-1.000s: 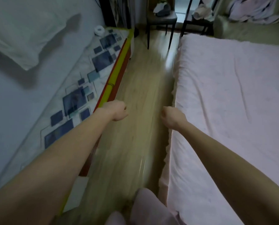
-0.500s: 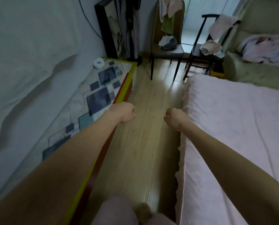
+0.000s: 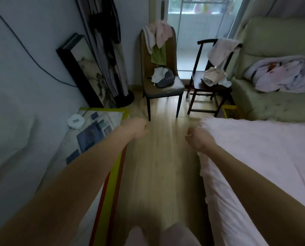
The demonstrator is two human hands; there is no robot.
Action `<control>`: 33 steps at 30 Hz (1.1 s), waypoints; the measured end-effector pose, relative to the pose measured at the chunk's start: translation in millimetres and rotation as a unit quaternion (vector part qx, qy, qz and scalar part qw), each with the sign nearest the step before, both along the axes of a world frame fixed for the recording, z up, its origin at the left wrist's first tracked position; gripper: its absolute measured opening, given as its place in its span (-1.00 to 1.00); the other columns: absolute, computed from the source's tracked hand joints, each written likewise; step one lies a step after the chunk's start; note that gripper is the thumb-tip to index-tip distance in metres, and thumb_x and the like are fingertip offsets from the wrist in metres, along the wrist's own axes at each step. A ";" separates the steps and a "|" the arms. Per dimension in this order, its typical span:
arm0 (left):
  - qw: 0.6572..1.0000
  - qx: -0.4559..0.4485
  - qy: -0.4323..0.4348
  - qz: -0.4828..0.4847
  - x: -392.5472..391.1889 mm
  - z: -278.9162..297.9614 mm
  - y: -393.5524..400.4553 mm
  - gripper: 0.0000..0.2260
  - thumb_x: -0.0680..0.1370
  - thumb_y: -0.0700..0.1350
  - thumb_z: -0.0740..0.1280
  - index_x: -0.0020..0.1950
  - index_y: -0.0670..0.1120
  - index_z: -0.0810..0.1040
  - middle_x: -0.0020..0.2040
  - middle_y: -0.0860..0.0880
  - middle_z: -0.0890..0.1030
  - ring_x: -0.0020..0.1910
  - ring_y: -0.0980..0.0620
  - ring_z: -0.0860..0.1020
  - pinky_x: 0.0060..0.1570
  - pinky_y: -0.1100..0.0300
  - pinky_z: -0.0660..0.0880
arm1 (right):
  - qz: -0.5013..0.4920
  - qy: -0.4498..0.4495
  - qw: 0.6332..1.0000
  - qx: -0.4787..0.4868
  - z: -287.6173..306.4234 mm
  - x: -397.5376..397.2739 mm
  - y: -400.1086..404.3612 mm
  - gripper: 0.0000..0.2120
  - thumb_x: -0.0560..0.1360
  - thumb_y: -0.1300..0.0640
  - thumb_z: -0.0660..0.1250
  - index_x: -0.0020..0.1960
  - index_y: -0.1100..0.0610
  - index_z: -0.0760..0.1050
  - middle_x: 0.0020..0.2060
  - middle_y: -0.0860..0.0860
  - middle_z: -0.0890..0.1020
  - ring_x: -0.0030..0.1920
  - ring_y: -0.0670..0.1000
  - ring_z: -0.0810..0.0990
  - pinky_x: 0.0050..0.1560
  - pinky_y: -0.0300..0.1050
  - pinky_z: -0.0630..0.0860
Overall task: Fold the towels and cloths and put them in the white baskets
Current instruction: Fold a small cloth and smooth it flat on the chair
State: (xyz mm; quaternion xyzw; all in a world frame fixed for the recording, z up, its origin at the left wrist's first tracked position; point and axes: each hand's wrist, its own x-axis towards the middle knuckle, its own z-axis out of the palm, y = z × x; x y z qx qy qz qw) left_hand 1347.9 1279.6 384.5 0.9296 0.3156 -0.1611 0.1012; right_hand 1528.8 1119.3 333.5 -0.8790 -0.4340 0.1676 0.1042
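Leftmost, a patterned mattress (image 3: pixel 95 128) with blue squares and a yellow and red edge lies along the wall, and a round white device (image 3: pixel 76 121) sits on its far corner. Behind it a framed picture (image 3: pixel 87 71) leans against the wall. The left hand (image 3: pixel 136 127) is stretched forward over the wooden floor (image 3: pixel 158 166), just beside the mattress edge, fingers curled into a loose fist with nothing in it. Beyond it stands a brown padded chair (image 3: pixel 161 75): white, pink and green cloths (image 3: pixel 158 41) hang in a rumpled bunch over its backrest, and a crumpled white cloth (image 3: pixel 158 73) lies on the seat against a grey cap. The right hand (image 3: pixel 198 140) is likewise held out with fingers curled and holding nothing, near the frilled corner of the pink-covered bed (image 3: pixel 263 157). Further back, a dark wooden chair (image 3: pixel 208 86) carries a pale pink towel (image 3: pixel 221 50) draped limply over its backrest and a wadded cream and white heap of cloths (image 3: pixel 214 77) on its seat. A yellow crate (image 3: pixel 231 110) shows on the floor beside that chair. On the far right a pale green sofa (image 3: pixel 281 100) holds a large bundled white blanket (image 3: pixel 279 73) with red marks. All the towels and cloths on both chairs are unfolded, well apart from both hands.
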 end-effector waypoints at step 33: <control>0.990 -0.110 0.088 0.027 527.2 -122.1 679.3 -0.75 0.64 0.03 0.16 0.17 -0.11 0.46 0.14 -0.10 0.52 0.10 -0.10 0.51 0.00 0.06 0.43 | 0.016 0.029 0.994 -0.102 -80.3 529.0 683.9 -0.78 0.58 0.11 0.13 0.13 0.13 0.48 -0.06 0.11 0.60 -0.10 0.13 0.56 -0.15 -0.05 0.50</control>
